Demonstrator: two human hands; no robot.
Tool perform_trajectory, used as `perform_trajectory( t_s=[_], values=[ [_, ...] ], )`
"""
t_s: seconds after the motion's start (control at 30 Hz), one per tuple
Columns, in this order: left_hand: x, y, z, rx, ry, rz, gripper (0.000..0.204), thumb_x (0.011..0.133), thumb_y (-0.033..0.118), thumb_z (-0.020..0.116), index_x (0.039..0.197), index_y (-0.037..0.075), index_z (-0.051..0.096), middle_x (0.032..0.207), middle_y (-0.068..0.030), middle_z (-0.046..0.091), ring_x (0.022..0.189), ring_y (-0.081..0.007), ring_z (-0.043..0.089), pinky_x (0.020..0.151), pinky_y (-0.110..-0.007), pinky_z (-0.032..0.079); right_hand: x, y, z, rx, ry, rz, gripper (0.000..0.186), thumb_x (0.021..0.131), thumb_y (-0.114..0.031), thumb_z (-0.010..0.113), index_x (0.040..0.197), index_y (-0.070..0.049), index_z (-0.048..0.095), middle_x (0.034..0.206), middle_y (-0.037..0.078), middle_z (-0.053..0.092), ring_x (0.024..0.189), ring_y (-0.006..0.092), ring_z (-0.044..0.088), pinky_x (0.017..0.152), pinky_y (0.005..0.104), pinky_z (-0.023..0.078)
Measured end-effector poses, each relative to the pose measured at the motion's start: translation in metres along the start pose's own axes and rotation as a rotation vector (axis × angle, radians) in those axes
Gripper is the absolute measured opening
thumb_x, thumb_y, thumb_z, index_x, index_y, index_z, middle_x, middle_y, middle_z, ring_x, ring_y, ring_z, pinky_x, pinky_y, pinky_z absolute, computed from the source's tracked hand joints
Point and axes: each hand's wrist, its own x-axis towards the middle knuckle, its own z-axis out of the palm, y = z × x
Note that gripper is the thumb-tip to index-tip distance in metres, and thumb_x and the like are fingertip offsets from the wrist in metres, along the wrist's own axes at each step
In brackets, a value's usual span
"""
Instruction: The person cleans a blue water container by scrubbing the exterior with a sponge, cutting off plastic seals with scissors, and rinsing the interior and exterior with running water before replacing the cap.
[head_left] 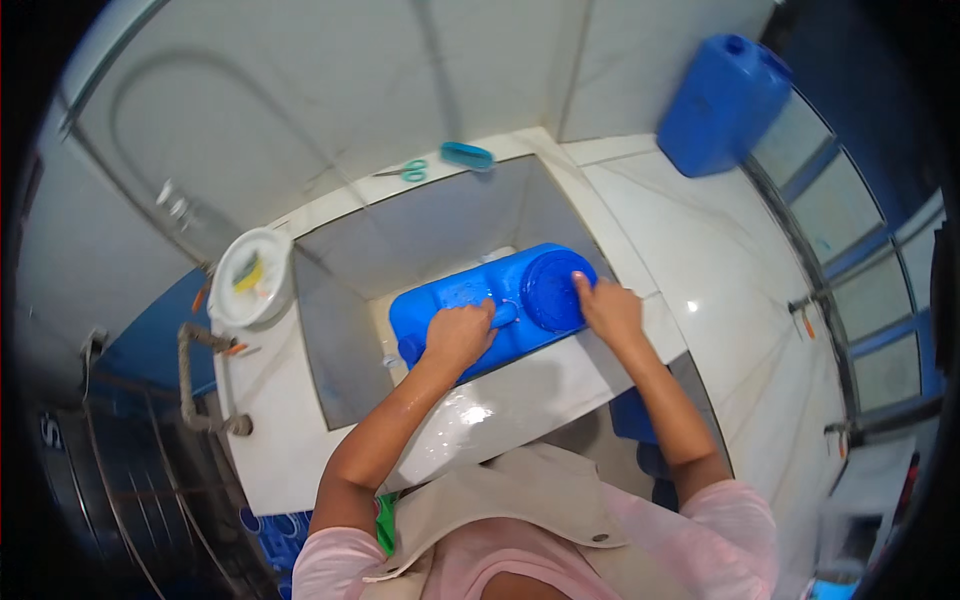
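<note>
A bright blue water container [440, 310] lies in the grey sink basin [345, 350], with its wide round lid [552, 292] facing up at its right end and a smaller cap [408, 350] at its left. My left hand [462, 335] is closed on the container's handle [502, 313] near the middle. My right hand [608, 305] grips the edge of the wide lid, thumb on top, with its other fingers partly hidden. Water drops glisten on the container and on the counter's front ledge [520, 390].
A teal brush [466, 155] and green-handled scissors [412, 170] lie on the back ledge. A white bowl [252, 310] holding a sponge sits left. Another blue container [722, 107] stands on the right counter [720, 330]. A pipe [188, 385] runs along the left.
</note>
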Motion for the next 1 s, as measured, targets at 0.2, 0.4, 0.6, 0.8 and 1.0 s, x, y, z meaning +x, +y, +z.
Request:
perform_trajectory(
  t_s=[0.2,0.4,0.6,0.8,1.0],
  values=[
    [-0.043,-0.024,-0.041,-0.149,0.279,-0.123,0.026,0.074,0.027,0.065,0.082,0.005,0.055,0.069,-0.0159,0.063,0.064,-0.0348,0.061,0.054,-0.047,0.047,0.015,-0.031,0.033,0.568,0.546,-0.854,0.050,0.093,-0.035,0.043,0.129,0.001,0.045,0.129,0.022,0.048,0.121,0.0360,0.044,0.106,0.0456,0.026],
    [-0.139,-0.011,-0.090,-0.137,0.669,-0.446,0.027,0.072,0.027,0.068,0.081,0.006,0.054,0.070,-0.0155,0.062,0.067,-0.0349,0.061,0.057,-0.047,0.047,-0.108,-0.101,0.028,0.731,0.628,-1.086,0.063,0.095,-0.039,0.036,0.144,-0.004,0.017,0.150,0.016,0.018,0.140,0.0311,0.009,0.111,0.0487,0.000],
    [-0.261,0.040,-0.107,-0.079,1.107,-0.769,0.024,0.067,0.022,0.071,0.078,0.006,0.056,0.068,-0.0147,0.061,0.065,-0.0356,0.060,0.058,-0.045,0.047,-0.230,-0.122,0.019,0.649,0.527,-1.592,0.069,0.094,-0.043,0.037,0.145,-0.005,0.012,0.151,0.015,0.015,0.141,0.0326,0.005,0.109,0.0500,-0.006],
    [-0.389,0.115,-0.115,-0.245,1.493,-0.962,0.024,0.070,0.007,0.066,0.093,0.004,0.065,0.074,-0.0141,0.066,0.067,-0.0213,0.066,0.063,-0.033,0.050,-0.367,-0.104,0.027,0.738,0.400,-2.155,0.061,0.094,-0.034,0.039,0.144,-0.003,0.020,0.149,0.016,0.020,0.141,0.0329,0.007,0.110,0.0474,-0.006],
    [-0.564,0.215,-0.101,-0.231,1.692,-1.264,0.018,0.074,0.010,0.065,0.091,0.003,0.065,0.072,-0.0123,0.065,0.063,-0.0150,0.061,0.060,-0.031,0.048,-0.460,-0.060,0.095,0.923,-0.259,-2.429,0.050,0.093,-0.018,0.044,0.138,0.000,0.031,0.146,0.019,0.026,0.134,0.0318,0.029,0.107,0.0427,0.026]
  ],
)
